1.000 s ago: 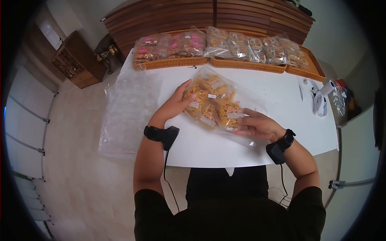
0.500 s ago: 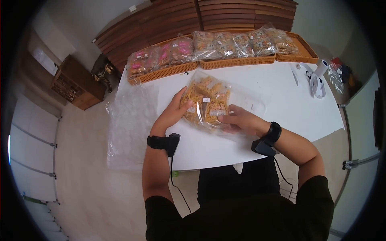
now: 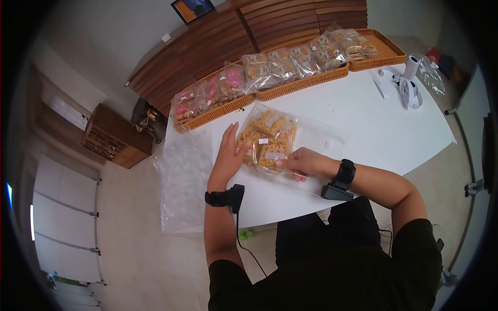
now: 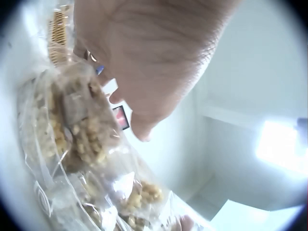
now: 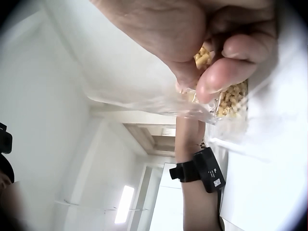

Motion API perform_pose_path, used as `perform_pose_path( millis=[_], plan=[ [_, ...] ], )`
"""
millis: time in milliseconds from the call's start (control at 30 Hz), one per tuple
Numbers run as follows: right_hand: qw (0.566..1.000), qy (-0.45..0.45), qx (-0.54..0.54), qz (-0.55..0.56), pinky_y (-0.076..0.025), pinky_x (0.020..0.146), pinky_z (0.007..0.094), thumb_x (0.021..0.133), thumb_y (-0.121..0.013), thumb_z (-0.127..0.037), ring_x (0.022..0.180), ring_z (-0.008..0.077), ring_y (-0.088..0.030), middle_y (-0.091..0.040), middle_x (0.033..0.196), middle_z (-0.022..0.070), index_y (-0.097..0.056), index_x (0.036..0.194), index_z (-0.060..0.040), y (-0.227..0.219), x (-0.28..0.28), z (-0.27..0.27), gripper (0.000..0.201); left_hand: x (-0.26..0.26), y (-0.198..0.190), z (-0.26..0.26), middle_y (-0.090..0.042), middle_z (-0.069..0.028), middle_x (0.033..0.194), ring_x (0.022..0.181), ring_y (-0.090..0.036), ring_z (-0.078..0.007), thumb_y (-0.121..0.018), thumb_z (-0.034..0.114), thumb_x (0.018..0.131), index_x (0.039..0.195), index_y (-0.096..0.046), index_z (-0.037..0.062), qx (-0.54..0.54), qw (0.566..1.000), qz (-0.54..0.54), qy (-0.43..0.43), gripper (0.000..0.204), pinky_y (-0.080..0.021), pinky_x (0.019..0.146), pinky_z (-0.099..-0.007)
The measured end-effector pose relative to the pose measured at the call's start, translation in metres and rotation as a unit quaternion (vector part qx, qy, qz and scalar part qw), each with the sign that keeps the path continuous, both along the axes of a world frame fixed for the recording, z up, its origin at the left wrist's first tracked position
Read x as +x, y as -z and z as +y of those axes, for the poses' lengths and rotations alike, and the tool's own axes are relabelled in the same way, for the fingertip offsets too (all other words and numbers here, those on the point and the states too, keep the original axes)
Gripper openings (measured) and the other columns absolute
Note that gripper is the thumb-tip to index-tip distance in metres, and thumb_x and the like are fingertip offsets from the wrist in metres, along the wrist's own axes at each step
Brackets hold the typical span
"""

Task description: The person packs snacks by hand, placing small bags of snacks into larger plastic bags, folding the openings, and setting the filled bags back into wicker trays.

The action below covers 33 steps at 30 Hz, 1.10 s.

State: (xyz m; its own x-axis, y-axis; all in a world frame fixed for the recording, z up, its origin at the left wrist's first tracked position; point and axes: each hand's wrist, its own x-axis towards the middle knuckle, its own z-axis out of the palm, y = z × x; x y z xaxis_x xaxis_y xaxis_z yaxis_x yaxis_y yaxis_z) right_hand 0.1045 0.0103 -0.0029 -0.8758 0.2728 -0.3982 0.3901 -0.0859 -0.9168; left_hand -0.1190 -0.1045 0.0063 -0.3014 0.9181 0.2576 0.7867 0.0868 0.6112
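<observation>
A large clear plastic bag (image 3: pixel 290 127) lies on the white table in front of the person. Several smaller packs of yellow, crunchy-looking snacks (image 3: pixel 267 155) with white labels are inside it. Along the bag's left side rests the left hand (image 3: pixel 226 158), its fingers straight and pointing away, the thumb over the bag's edge. At the lower right, the right hand (image 3: pixel 307 163) pinches the bag's film between thumb and curled fingers. In the right wrist view, film of the clear bag (image 5: pixel 197 109) spreads out from under those fingertips (image 5: pixel 211 89).
A stack of flat clear bags (image 3: pixel 187 181) covers the table's left end. Wicker baskets (image 3: pixel 306 88) with bagged snacks line the back. White rolls (image 3: pixel 410 96) stand at the right, with crumpled clear plastic (image 3: pixel 431 76) beyond them.
The bag of snack packs has turned and shifted left, and its packs sit closer together. The right hand has moved left with it, its fingers now more curled. The head view has tilted.
</observation>
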Motion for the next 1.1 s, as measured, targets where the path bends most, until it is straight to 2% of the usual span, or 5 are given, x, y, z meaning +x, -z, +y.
perform_pose_path(
  millis=[333,433,600,933,1100],
  plan=[
    [0.961,-0.229,0.150,0.046,-0.043,0.051,0.0240,0.089,-0.055,-0.028,0.053,0.0081,-0.052,-0.056,0.060,0.0008,-0.062,0.082,-0.0009,-0.042,0.062,0.041,0.028,0.061,-0.016,0.008,-0.029,-0.0151,0.144,0.137,-0.018,-0.0336,-0.063,0.048,0.078,0.137,-0.038,0.0114,-0.050,0.968,0.194,0.154,0.073,-0.006,0.111,-0.0511],
    [0.965,-0.115,0.234,0.024,-0.044,0.056,0.0259,0.079,-0.067,-0.015,0.061,0.0103,-0.054,-0.058,0.071,0.0021,-0.061,0.090,-0.0045,-0.067,0.097,0.073,0.016,0.063,-0.019,0.009,-0.030,-0.0152,0.144,0.137,-0.017,-0.0335,-0.065,0.044,0.076,0.137,-0.039,0.0128,-0.059,0.970,0.177,0.159,0.073,-0.006,0.111,-0.0513],
    [0.737,-0.027,0.660,0.145,-0.048,0.073,0.0351,0.067,-0.076,-0.016,0.082,0.0259,-0.059,-0.058,0.090,0.0101,-0.038,0.132,-0.0102,-0.042,0.093,0.075,0.076,0.086,-0.020,0.018,-0.027,-0.0171,0.145,0.137,-0.016,-0.0366,-0.066,0.036,0.075,0.139,-0.035,0.0172,-0.088,0.971,0.197,0.100,0.074,-0.006,0.112,-0.0501],
    [0.797,-0.110,0.588,0.086,-0.049,0.068,0.0365,0.075,-0.055,0.002,0.073,0.0275,-0.062,-0.062,0.080,0.0117,-0.039,0.134,-0.0113,-0.038,0.102,0.058,0.062,0.065,-0.033,0.009,-0.035,-0.0117,0.142,0.136,-0.024,-0.0281,-0.051,0.003,0.081,0.137,-0.038,0.0136,-0.062,0.967,0.078,0.235,0.058,-0.012,0.112,-0.0445],
    [0.911,-0.155,0.376,0.068,-0.049,0.070,0.0294,0.081,-0.065,-0.009,0.072,0.0183,-0.061,-0.062,0.080,0.0071,-0.043,0.132,-0.0085,-0.056,0.123,0.060,0.056,0.065,-0.034,0.006,-0.047,-0.0111,0.133,0.129,-0.035,-0.0294,-0.052,0.002,0.083,0.127,-0.050,0.0102,-0.010,0.963,0.128,0.236,0.045,-0.021,0.111,-0.0448]
  ],
)
